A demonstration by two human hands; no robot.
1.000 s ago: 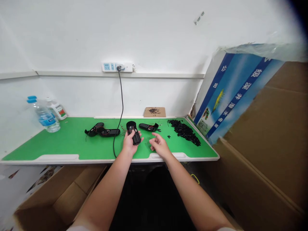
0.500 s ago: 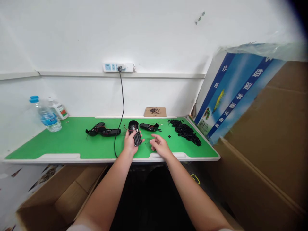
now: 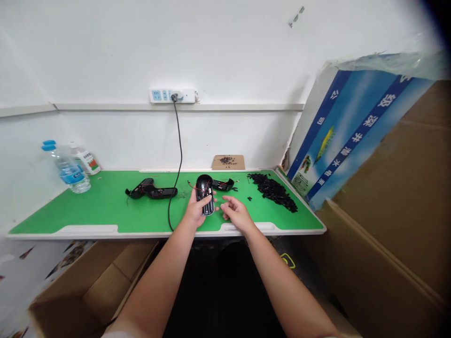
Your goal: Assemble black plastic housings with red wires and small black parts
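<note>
My left hand (image 3: 196, 211) grips a black plastic housing (image 3: 205, 192), its rounded end pointing away from me and its open inner side facing up. The thumb lies across the housing, and red wires stick out near its top. Just to the right, my right hand (image 3: 237, 214) hovers over the front of the table, fingers curled; whatever they may hold is too small to make out. Behind the held housing lies another black housing (image 3: 222, 185) with red wires. Several similar wired black housings (image 3: 160, 193) rest together on the left.
Small black plastic parts (image 3: 276, 193) form a pile on the green table (image 3: 105, 211). Dark bits sit on a cardboard piece (image 3: 237, 163) by the wall. A black cable (image 3: 180, 141) runs from the power strip (image 3: 162, 96) across the table. Bottles (image 3: 72, 173) stand left; large boxes (image 3: 373, 122) right.
My left hand has moved a little to the right with the housing, which now partly covers the one behind it. The right hand stays nearly in place.
</note>
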